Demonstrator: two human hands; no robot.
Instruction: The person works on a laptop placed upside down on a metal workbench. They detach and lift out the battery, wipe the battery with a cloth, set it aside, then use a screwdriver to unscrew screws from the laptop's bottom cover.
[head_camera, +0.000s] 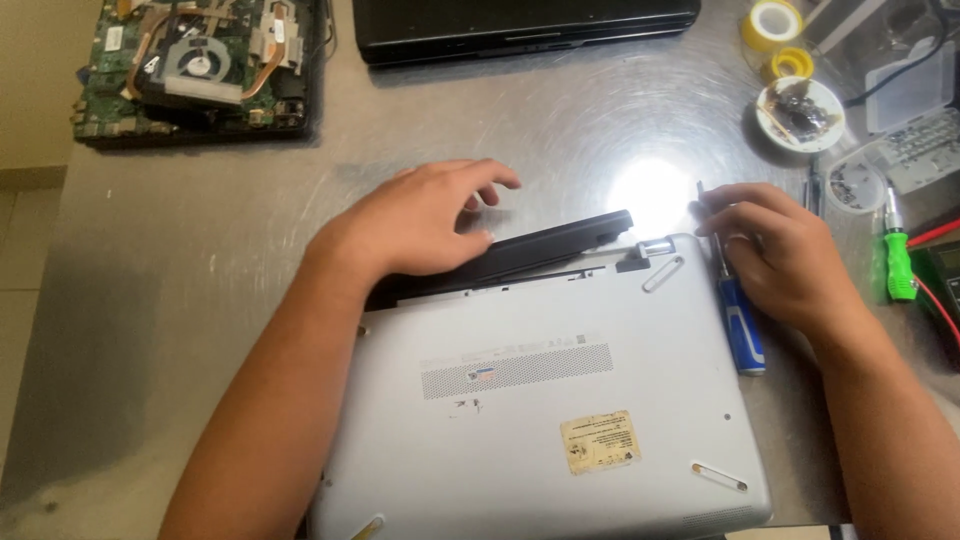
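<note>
1. Upper left of the frame: an opened laptop chassis (195, 70) lies on the metal table (150, 300), its green circuit board, fan and copper heat pipes bare. These look fragile and sharp-edged.
2. Centre left: the left hand (415, 220) lies palm down on the long black battery bar (520, 252), thumb against its near edge and fingers curled over the far side; it presses and part-wraps the bar, not a full closed grasp.
3. The battery bar sits along the far edge of the upturned silver laptop (560, 400), in the middle of the frame, its right end raised a little out of its bay. I judge it stiff, fairly dense for its size and smooth-sided, best held by its long edges near the middle.
4. The silver laptop, underside up, fills the lower centre. It looks rigid and flat but likely to slide on the polished table.
5. Top centre: a closed black laptop (525, 25).
6. Centre right: the right hand (785, 260) is closed around a blue-handled screwdriver (738, 315), its tip pointing away.
7. Upper right: a small round white dish (800, 115) holds dark bits I cannot identify; beside it a clear lidded tub (855, 185) holds tiny parts, probably screws.
</note>
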